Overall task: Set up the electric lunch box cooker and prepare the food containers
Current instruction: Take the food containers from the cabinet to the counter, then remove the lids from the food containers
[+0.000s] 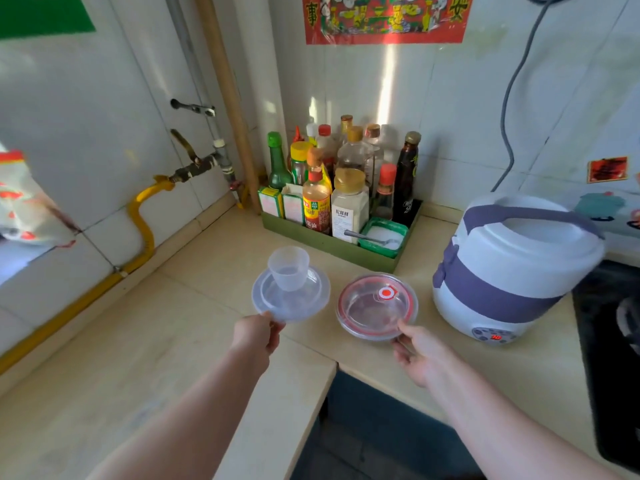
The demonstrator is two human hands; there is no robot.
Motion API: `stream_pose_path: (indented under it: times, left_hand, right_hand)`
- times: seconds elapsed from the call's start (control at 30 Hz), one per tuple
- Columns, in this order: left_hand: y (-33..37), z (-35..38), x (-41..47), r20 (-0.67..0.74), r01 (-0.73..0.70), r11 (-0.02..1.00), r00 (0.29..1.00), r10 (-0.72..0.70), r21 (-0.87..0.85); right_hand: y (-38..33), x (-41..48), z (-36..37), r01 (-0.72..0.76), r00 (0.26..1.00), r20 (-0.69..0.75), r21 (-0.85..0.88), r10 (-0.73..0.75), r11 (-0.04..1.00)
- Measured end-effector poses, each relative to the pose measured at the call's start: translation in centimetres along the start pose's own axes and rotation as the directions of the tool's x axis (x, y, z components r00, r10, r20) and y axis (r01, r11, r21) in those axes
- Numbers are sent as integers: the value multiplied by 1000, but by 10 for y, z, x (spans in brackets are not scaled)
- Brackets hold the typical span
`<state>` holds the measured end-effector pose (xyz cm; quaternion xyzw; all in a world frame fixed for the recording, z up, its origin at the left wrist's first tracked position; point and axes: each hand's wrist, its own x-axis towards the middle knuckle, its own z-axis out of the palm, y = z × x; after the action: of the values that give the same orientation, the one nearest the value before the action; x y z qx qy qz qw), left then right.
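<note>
The white and purple electric lunch box cooker point(512, 268) stands shut on the counter at the right, a red light showing on its front panel. My left hand point(258, 332) pinches the near rim of a clear plastic lid point(304, 306), and a small translucent measuring cup point(288, 268) stands upright on that lid. My right hand point(420, 351) grips the near edge of a round container with a red-ringed clear lid point(375, 306) and a red vent cap. Both pieces are over the counter; whether they touch it I cannot tell.
A green tray point(311, 239) of sauce bottles, seasoning jars and a salt tub with a spoon stands at the back corner. A gas pipe and valve point(194, 168) run along the left wall. A black stove point(609, 358) fills the right edge. The beige counter point(156, 358) has a gap below.
</note>
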<state>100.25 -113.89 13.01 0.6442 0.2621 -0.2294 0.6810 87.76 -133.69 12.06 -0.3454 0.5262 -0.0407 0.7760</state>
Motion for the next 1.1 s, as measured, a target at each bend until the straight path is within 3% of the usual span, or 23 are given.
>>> stream_pose_path:
  times: [0.5, 0.7, 0.8, 1.0, 1.1]
  left_hand:
    - [-9, 13, 19, -61, 39, 998, 997, -42, -47]
    - [-15, 12, 23, -82, 55, 998, 995, -57, -27]
    - [-19, 12, 23, -69, 52, 999, 996, -53, -8]
    - [-24, 6, 24, -62, 44, 988, 997, -35, 149]
    - [-21, -1, 24, -84, 46, 972, 996, -27, 231]
  right_hand:
    - [-9, 26, -10, -30, 999, 26, -84, 33, 996]
    - [-9, 24, -12, 79, 994, -59, -167, -90, 983]
    - [-8, 23, -10, 244, 941, -141, -347, -307, 906]
    - [-6, 6, 11, 419, 900, 109, -489, -423, 765]
    - [-3, 7, 18, 513, 835, 247, -673, -492, 532]
